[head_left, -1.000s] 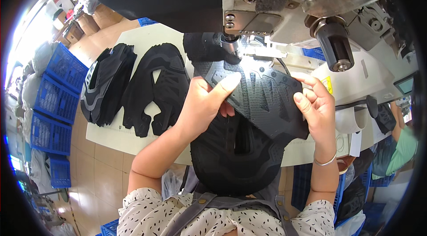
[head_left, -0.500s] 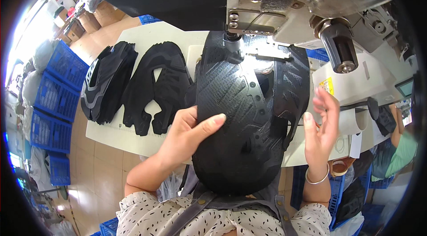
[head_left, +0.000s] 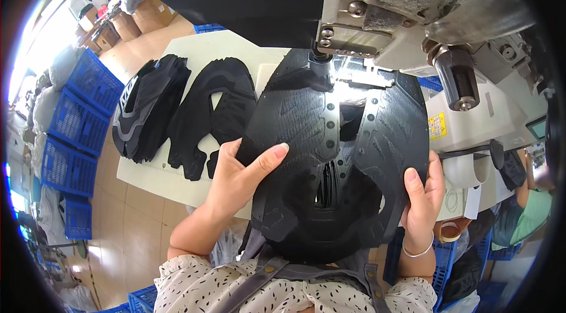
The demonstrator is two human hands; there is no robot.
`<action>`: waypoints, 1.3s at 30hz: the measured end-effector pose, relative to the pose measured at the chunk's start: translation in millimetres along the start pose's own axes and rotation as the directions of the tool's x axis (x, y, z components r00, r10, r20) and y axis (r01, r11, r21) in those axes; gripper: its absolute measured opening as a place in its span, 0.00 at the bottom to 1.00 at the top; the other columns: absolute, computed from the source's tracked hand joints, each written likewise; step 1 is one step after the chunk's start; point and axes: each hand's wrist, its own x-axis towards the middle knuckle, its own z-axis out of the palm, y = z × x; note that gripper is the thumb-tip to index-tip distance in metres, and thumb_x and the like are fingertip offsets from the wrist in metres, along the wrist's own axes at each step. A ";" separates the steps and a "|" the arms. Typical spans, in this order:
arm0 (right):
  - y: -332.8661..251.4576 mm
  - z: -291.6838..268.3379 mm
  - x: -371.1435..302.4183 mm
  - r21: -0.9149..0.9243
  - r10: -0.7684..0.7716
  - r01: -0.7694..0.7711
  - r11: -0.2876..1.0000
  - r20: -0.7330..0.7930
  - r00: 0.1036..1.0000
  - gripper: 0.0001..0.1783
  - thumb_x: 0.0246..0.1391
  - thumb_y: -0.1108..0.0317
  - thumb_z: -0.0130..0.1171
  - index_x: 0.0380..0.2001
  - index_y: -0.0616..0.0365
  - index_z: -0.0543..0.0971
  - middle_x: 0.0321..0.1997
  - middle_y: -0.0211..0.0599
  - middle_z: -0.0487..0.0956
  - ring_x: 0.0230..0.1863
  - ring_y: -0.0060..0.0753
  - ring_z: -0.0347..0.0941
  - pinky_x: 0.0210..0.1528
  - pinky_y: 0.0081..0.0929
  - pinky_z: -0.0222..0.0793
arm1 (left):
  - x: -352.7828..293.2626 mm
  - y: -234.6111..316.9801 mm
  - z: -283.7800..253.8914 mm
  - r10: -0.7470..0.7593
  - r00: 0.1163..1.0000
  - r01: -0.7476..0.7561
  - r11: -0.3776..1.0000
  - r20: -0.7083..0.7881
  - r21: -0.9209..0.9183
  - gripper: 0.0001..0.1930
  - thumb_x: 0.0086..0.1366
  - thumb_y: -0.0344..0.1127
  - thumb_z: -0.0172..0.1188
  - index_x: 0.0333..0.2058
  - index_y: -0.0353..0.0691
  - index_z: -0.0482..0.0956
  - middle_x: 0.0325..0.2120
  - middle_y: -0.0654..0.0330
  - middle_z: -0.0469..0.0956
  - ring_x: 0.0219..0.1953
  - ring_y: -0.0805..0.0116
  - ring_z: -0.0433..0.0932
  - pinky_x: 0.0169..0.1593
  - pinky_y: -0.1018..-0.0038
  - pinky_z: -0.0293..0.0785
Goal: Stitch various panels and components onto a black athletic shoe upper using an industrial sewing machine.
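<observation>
Black shoe uppers lie spread beneath the sewing machine head, close to me. Several layered edges show in their central slot, so this looks like a stack. My left hand is closed on the left edge, thumb on top and fingers hidden underneath. At the right edge, my right hand grips in the same way, thumb over the black material. The machine's presser area is at the far end of the uppers, partly washed out by bright light.
Left of the uppers, a flat black upper and a pile of grey-black uppers rest on the white table. Blue crates stand far left. A dark cylindrical machine part hangs at right. A person in green sits beyond.
My right hand has gone from open beside the uppers to gripping their right edge. The right side now lies spread wider, exposing the central slot. My left hand keeps its hold.
</observation>
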 end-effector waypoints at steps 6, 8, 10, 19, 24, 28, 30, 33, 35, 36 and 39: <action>10.0 6.1 17.6 0.002 -0.062 0.062 0.998 -0.006 0.998 0.20 0.55 0.73 0.49 0.50 0.68 0.64 0.47 0.39 0.71 0.47 0.24 0.67 0.52 0.20 0.61 | 21.7 1.5 -1.8 0.000 1.000 0.001 0.999 -0.031 0.034 0.10 0.56 0.33 0.61 0.31 0.31 0.77 0.27 0.65 0.76 0.27 0.81 0.72 0.31 0.85 0.70; 12.2 5.4 25.1 0.011 -0.061 0.061 0.998 0.003 0.998 0.19 0.55 0.73 0.48 0.50 0.67 0.64 0.46 0.38 0.72 0.46 0.24 0.68 0.50 0.20 0.62 | 29.2 0.7 -2.7 0.007 0.999 -0.006 0.999 -0.035 0.048 0.10 0.56 0.34 0.61 0.31 0.30 0.76 0.27 0.64 0.76 0.26 0.82 0.72 0.31 0.85 0.70; 14.2 3.9 32.4 0.015 -0.062 0.062 0.998 0.010 0.998 0.19 0.55 0.73 0.48 0.50 0.67 0.64 0.46 0.38 0.72 0.45 0.24 0.69 0.49 0.19 0.64 | 37.0 1.3 -2.6 0.023 0.999 -0.020 0.997 -0.042 0.072 0.12 0.56 0.35 0.61 0.30 0.29 0.76 0.26 0.64 0.76 0.26 0.82 0.72 0.31 0.85 0.70; 24.7 1.1 63.0 0.103 -0.013 0.011 0.995 0.024 1.000 0.18 0.56 0.73 0.47 0.50 0.66 0.66 0.43 0.36 0.74 0.41 0.22 0.71 0.44 0.19 0.68 | 62.0 5.1 -4.3 0.029 0.994 -0.018 0.995 -0.103 0.101 0.27 0.53 0.39 0.64 0.40 0.17 0.66 0.26 0.58 0.76 0.25 0.79 0.73 0.33 0.85 0.70; 22.0 1.8 70.2 0.086 -0.058 0.054 0.995 0.038 0.998 0.17 0.56 0.73 0.47 0.49 0.66 0.66 0.42 0.35 0.74 0.41 0.21 0.72 0.44 0.18 0.68 | 74.7 -5.0 -12.9 0.079 0.983 -0.044 0.978 -0.163 0.205 0.35 0.52 0.41 0.65 0.45 0.15 0.59 0.33 0.53 0.75 0.31 0.78 0.74 0.35 0.85 0.71; 15.9 3.1 76.5 0.124 0.000 -0.003 0.992 0.027 1.000 0.15 0.54 0.75 0.48 0.46 0.68 0.68 0.41 0.34 0.74 0.39 0.19 0.69 0.43 0.17 0.67 | 100.2 27.1 -7.5 -0.070 0.998 0.067 0.979 -0.007 -0.193 0.19 0.56 0.37 0.57 0.40 0.26 0.72 0.36 0.54 0.76 0.32 0.72 0.76 0.36 0.80 0.72; 15.2 4.6 87.0 0.130 0.008 -0.018 0.991 0.081 0.997 0.13 0.54 0.75 0.47 0.44 0.67 0.69 0.39 0.33 0.73 0.38 0.17 0.69 0.42 0.18 0.67 | 127.9 29.2 -15.9 -0.108 0.980 0.091 0.990 0.165 0.108 0.14 0.57 0.32 0.55 0.39 0.28 0.73 0.36 0.55 0.76 0.35 0.71 0.76 0.38 0.79 0.72; 23.7 -3.7 106.8 0.176 0.089 -0.125 0.976 0.203 0.975 0.11 0.55 0.74 0.46 0.41 0.65 0.70 0.33 0.35 0.74 0.28 0.16 0.68 0.30 0.15 0.65 | 148.6 24.5 -15.7 0.230 0.970 -0.197 0.930 -0.075 0.309 0.15 0.55 0.28 0.54 0.42 0.31 0.73 0.37 0.55 0.76 0.37 0.70 0.75 0.40 0.78 0.71; 22.8 -2.4 107.0 0.142 0.118 -0.148 0.979 0.204 0.972 0.08 0.56 0.72 0.45 0.38 0.62 0.71 0.28 0.37 0.75 0.18 0.15 0.65 0.19 0.11 0.60 | 141.8 33.2 -38.0 0.141 0.974 -0.126 0.988 -0.179 0.094 0.20 0.54 0.24 0.53 0.47 0.31 0.70 0.40 0.56 0.75 0.38 0.69 0.74 0.44 0.77 0.69; 19.6 -3.4 102.6 0.144 0.115 -0.147 0.979 0.209 0.971 0.08 0.56 0.72 0.45 0.38 0.62 0.71 0.28 0.37 0.75 0.18 0.15 0.65 0.19 0.11 0.60 | 134.1 39.6 -57.4 0.142 0.967 -0.128 0.989 -0.212 0.079 0.21 0.54 0.23 0.53 0.49 0.31 0.68 0.40 0.56 0.75 0.38 0.69 0.74 0.45 0.77 0.68; 33.8 -19.3 78.2 -0.411 -0.006 0.053 0.910 0.114 0.993 0.13 0.55 0.69 0.48 0.42 0.63 0.71 0.30 0.36 0.76 0.23 0.16 0.68 0.23 0.11 0.63 | 113.9 13.5 -146.2 0.067 0.981 -0.021 0.970 -0.181 0.244 0.21 0.56 0.22 0.51 0.50 0.31 0.67 0.41 0.57 0.74 0.38 0.70 0.74 0.46 0.78 0.68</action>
